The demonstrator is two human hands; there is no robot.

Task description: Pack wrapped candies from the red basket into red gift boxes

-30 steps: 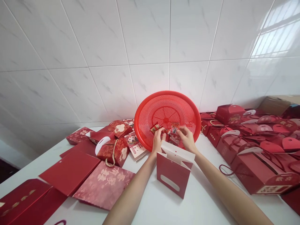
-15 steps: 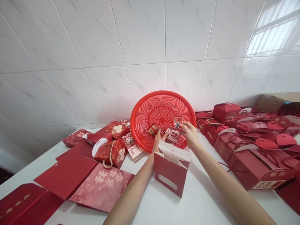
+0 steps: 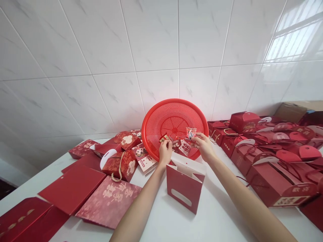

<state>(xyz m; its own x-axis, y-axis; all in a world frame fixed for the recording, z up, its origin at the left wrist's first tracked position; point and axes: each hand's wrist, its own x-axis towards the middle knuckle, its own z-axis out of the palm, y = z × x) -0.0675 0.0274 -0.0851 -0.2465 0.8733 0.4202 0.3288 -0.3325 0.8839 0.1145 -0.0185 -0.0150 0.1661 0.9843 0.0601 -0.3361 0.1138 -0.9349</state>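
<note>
Over the front part of a red plastic basket (image 3: 151, 126), tilted against the wall, both hands are at work. My right hand (image 3: 204, 145) pinches a small red and white packet (image 3: 191, 132), and a pink-white packet (image 3: 184, 148) lies by its fingertips. My left hand (image 3: 166, 152) has its fingers pressed together at the small packets; what they grip, if anything, is too small to name. Just beyond its fingers lies a gold and red packet (image 3: 164, 137). Between my forearms a dark red paper bag (image 3: 183, 188) stands upright with its top open.
Flat and folded red boxes and bags (image 3: 73, 188) cover the left of the white table (image 3: 161, 222). Rows of red handled boxes (image 3: 277, 181) fill the right. Behind them, a cardboard box (image 3: 290, 112) stands near the tiled wall (image 3: 156, 40).
My left hand has shifted slightly up and left, its fingers now drawn together. The packet in my right hand has tilted. The basket has shifted a little.
</note>
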